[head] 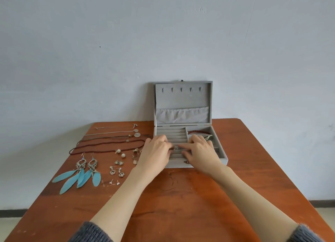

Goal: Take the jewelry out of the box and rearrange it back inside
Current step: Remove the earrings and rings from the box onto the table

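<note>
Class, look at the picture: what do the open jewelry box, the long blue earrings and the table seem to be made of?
Jewelry box: grey, matte, velvet-like fabric lining, judging by its soft, dull look. Blue earrings: feathers hanging from silvery, probably metal, parts. Table: reddish-brown wood or wood veneer, with grain and scratches.

counter [181,196]: reddish-brown wood, smooth with a slight sheen, scuffed and scratched pale in places
jewelry box [223,156]: matt grey velvety cloth inside and out
lid pocket [182,115]: thin grey cloth, gathered and wrinkled
feather earrings [79,174]: matt turquoise feathers under dull silver metal
pearl studs [121,153]: glossy, smooth
necklaces [108,142]: fine metal chains and dark beaded strands
sleeves [90,232]: grey ribbed knit
wall [163,42]: matt pale paint
</note>
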A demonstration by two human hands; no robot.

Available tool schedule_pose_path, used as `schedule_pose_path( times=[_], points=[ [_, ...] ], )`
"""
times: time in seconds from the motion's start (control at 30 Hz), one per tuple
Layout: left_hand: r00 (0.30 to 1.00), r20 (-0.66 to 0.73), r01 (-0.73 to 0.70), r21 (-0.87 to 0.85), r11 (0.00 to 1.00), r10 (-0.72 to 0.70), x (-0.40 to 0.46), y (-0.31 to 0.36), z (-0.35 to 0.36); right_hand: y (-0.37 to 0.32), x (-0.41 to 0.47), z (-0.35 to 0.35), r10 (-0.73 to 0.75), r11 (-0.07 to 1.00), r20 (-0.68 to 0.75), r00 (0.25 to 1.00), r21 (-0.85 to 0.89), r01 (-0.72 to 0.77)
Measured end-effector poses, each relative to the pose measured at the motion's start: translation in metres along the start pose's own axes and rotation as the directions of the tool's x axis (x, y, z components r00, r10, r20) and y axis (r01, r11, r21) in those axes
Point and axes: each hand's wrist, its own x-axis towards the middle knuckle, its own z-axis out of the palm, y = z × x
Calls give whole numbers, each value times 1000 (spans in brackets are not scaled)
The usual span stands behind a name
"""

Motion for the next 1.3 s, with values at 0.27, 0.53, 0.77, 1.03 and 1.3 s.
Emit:
schedule_pose_path(
  times=[0.27,0.53,0.77,1.03,1.3],
  points=[
    [999,-8,37,-97,995,-38,1,1,-1,1,1,1,-9,997,-13,1000,73,10],
    [990,14,140,-251,958,-141,4,5,1,-3,9,3,58,981,-57,997,190,-46],
    [988,-27,140,-268,953,-153,-1,-1,1,-4,15,4,112,962,-34,993,252,-100],
    [983,-120,100,-299,949,-141,-16,-7,-15,-10,10,2,99,979,-64,993,183,-86],
    [960,-161,170,-324,931,-231,-71,-26,-26,-35,-18,-2,-41,950,-187,982,297,96]
  ],
)
